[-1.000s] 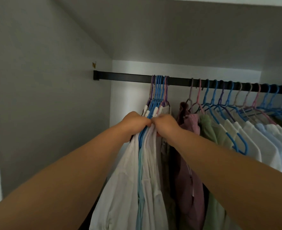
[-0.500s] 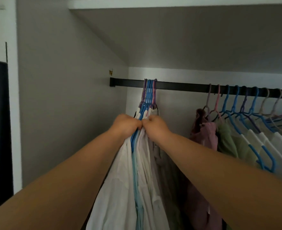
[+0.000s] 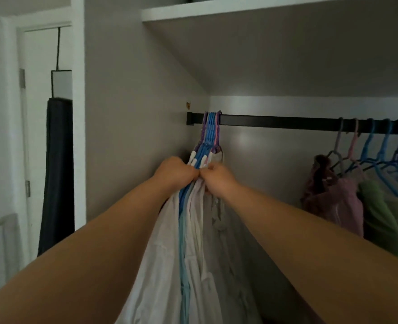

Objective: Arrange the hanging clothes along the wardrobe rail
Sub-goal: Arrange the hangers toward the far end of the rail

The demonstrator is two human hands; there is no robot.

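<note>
So that room is left along the wardrobe rail (image 3: 287, 122), a bunch of hangers (image 3: 211, 132) with pale shirts (image 3: 193, 242) is pinched together by the left hand (image 3: 175, 169) and right hand (image 3: 216, 176), fists touching, at the rail's nine-o'clock end, well apart from the other clothes (image 3: 357, 197) at three o'clock.

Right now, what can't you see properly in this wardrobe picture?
Head view, the only one:
- How many shirts the bundle holds: pressed together, bottoms cut off by the lower edge.
- The fingertips of the left hand and right hand: buried in the cloth.
- How far the rail runs: cut off by the right edge.
- What sits on the shelf: cut off by the top edge.
</note>
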